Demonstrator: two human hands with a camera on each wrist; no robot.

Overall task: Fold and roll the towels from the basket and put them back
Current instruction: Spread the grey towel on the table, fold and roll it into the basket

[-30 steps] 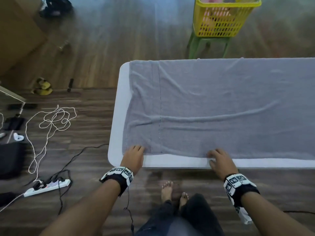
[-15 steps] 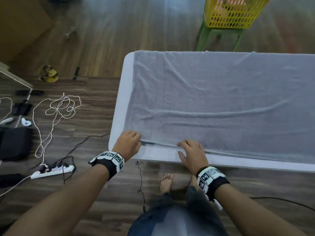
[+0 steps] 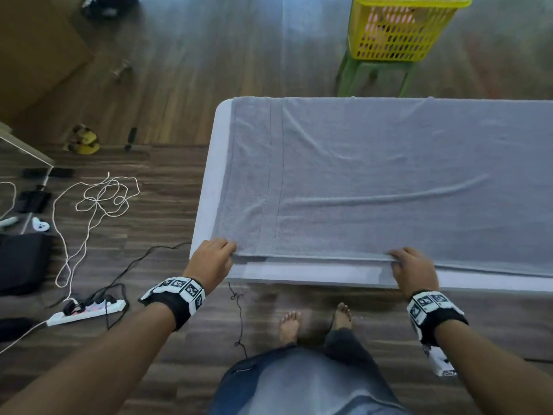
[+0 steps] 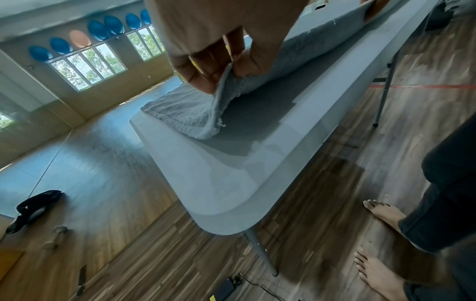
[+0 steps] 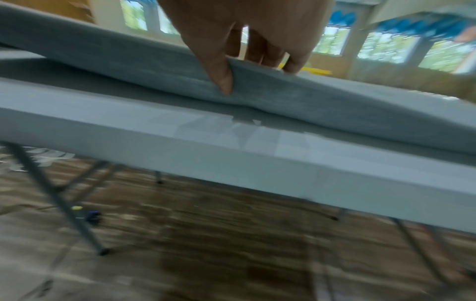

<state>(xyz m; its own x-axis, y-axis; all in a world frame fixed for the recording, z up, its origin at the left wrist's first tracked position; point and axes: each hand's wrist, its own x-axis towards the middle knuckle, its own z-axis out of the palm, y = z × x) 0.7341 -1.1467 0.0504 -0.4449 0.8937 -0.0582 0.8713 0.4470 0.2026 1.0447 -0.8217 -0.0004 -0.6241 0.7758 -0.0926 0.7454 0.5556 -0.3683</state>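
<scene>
A large grey towel (image 3: 389, 181) lies spread flat over the white table (image 3: 209, 187). My left hand (image 3: 214, 259) pinches its near left corner and lifts it off the tabletop; the left wrist view shows the towel (image 4: 203, 114) held between thumb and fingers (image 4: 201, 81). My right hand (image 3: 413, 268) pinches the near edge further right, thumb under and fingers on top; the right wrist view shows the towel (image 5: 154, 67) raised. The stretch of edge between the hands is lifted slightly. A yellow basket (image 3: 398, 28) with pink towels inside stands on a green stool (image 3: 374, 76) beyond the table.
My bare feet (image 3: 314, 324) stand at the near table edge. On the floor to the left lie a white power strip (image 3: 86, 313), tangled cords (image 3: 101, 199), black bags and yellow slippers (image 3: 83, 143). Folding table legs (image 4: 260, 250) stand below.
Both hands went from resting on the towel's near edge to pinching it and lifting it. My right hand slid left, then back out to the right along the edge.
</scene>
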